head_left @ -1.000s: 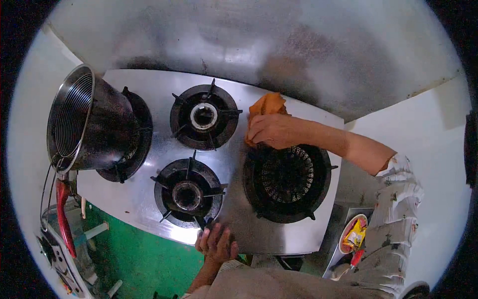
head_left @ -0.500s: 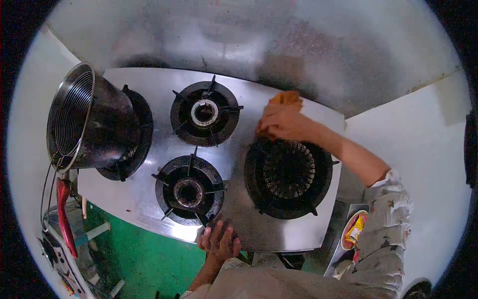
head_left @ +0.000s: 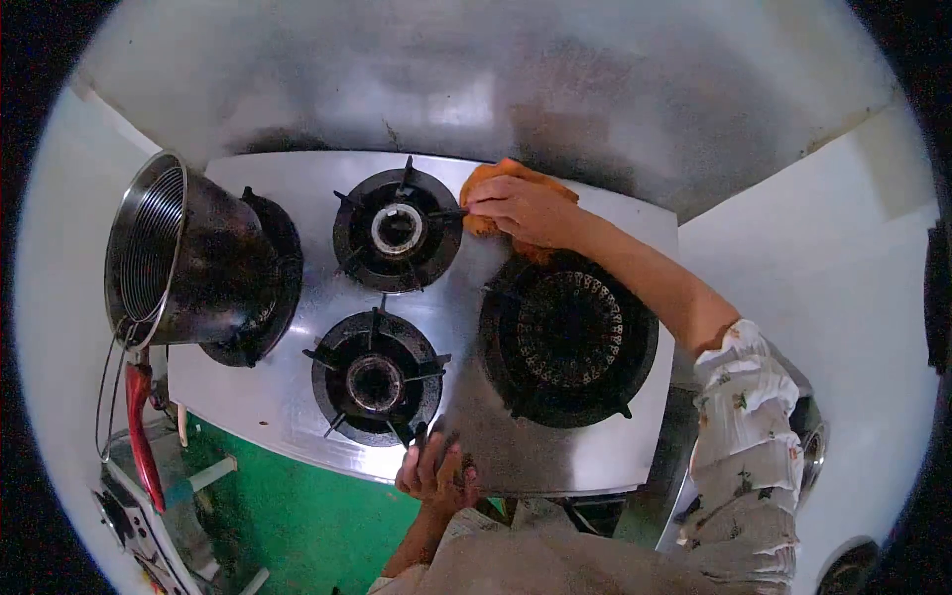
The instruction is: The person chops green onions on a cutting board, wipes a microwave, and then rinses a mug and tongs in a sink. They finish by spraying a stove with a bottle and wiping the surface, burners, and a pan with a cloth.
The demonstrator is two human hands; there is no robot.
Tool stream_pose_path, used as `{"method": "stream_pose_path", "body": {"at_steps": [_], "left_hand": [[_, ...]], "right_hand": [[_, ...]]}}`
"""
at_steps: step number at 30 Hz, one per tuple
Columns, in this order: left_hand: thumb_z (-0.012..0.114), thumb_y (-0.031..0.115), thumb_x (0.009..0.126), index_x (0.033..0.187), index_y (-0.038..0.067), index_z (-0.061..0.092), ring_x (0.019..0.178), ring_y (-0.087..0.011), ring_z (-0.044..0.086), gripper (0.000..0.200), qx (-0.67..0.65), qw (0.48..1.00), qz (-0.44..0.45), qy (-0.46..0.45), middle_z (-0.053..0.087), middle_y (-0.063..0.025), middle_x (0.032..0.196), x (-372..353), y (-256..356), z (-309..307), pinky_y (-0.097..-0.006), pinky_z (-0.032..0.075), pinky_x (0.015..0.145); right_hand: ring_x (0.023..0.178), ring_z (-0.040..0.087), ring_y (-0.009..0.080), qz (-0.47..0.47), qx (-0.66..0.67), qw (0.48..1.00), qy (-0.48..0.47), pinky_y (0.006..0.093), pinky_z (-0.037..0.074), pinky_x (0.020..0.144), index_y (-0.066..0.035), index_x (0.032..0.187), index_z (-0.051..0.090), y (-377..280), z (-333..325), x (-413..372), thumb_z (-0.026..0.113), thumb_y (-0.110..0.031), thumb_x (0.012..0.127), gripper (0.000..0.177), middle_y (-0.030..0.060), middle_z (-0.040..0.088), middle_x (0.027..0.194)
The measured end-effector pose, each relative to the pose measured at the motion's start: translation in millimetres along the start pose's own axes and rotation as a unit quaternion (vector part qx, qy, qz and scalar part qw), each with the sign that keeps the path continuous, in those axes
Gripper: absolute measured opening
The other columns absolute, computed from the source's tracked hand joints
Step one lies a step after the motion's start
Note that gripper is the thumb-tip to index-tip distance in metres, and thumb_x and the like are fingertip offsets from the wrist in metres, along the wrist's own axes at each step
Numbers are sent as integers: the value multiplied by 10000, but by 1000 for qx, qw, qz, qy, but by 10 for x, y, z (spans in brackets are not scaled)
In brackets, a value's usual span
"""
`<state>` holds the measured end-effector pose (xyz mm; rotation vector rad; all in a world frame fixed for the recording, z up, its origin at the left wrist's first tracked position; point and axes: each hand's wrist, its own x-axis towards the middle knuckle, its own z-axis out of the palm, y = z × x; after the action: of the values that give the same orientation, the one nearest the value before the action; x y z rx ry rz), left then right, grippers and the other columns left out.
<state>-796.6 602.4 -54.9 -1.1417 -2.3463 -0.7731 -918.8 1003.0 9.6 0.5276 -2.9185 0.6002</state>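
Observation:
My right hand (head_left: 526, 210) presses an orange cloth (head_left: 548, 182) onto the steel stove top (head_left: 555, 461), its fingers closed over the cloth. Beneath the hand is the back strip of the stove, between the back middle burner (head_left: 399, 230) and the large right burner (head_left: 569, 337). My left hand (head_left: 434, 478) rests at the front edge of the stove, fingers apart, with nothing visible in it. Just above its fingertips sits the front middle burner (head_left: 377, 382), its black pot supports sticking outward.
A dark pot (head_left: 213, 263) stands on the left burner (head_left: 260, 327), with a coiled metal ring at its mouth. A red handle (head_left: 142, 436) hangs beside the stove. Steel wall panels (head_left: 446, 79) rise behind, and the floor (head_left: 288, 516) is green.
My right hand has slid the orange cloth leftward along the back of the stove, closer to the back middle burner. My left hand has stayed at the front edge.

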Motion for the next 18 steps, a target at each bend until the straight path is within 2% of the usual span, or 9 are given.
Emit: {"method": "stream_pose_path", "body": {"at_steps": [2,5,7,11,13,14,16,18], "left_hand": [[483,384,830,1061,144,593,1110,-283,435,351,2,1000,-6,5,587,-83,1158,7,4,7,-410,258,956],[489,383,833,1068,143,594,1120,-280,428,352,18,1000,1,-15,595,-83,1148,12,-5,-18,-414,259,953],[515,373,821,1074,151,595,1145,-287,410,346,-24,1000,5,-6,582,-79,1172,5,-14,-13,-416,255,956],[543,361,812,1073,157,598,1167,-294,392,336,-20,999,17,-20,562,-78,1206,-1,-35,-64,-421,257,969],[557,364,806,1089,162,592,1193,-301,375,350,-10,996,16,-90,542,-79,1235,8,-25,-129,-425,237,1002],[557,364,806,1089,162,592,1193,-301,375,350,-8,996,17,-90,542,-79,1235,-10,-37,-101,-425,237,1002],[555,371,807,1101,165,585,1211,-304,368,360,-48,997,6,-52,539,-77,1241,-23,-50,-42,-423,213,1027],[557,371,805,1106,168,582,1218,-302,365,364,-39,998,5,-56,537,-73,1244,-57,-58,-57,-419,206,1032]], "right_hand": [[1117,487,256,19,-26,999,18,341,386,964,-61,1110,571,17,-9,58,518,-67,836,279,75,540,1179],[1121,486,270,-6,-73,996,43,346,378,972,-42,1108,569,24,-32,177,507,-56,825,290,104,545,1168],[1123,483,291,-12,-111,991,68,367,380,968,-37,1107,575,74,-24,266,493,-43,818,300,134,546,1168],[1130,477,309,-59,-67,994,59,382,383,965,-26,1112,573,251,30,541,490,-37,810,313,145,534,1191],[1113,490,319,-8,-41,994,106,380,393,958,-3,1097,573,239,66,679,523,-23,775,327,155,540,1182],[1113,490,319,-10,-40,993,108,380,393,958,-3,1097,573,243,109,764,523,-23,775,327,155,540,1182],[1115,491,322,77,-85,990,80,377,390,962,-1,1097,577,201,148,912,552,25,716,383,148,538,1190],[1102,495,321,64,-84,992,70,383,393,958,-20,1103,583,172,103,866,553,45,693,416,134,539,1189]]}}
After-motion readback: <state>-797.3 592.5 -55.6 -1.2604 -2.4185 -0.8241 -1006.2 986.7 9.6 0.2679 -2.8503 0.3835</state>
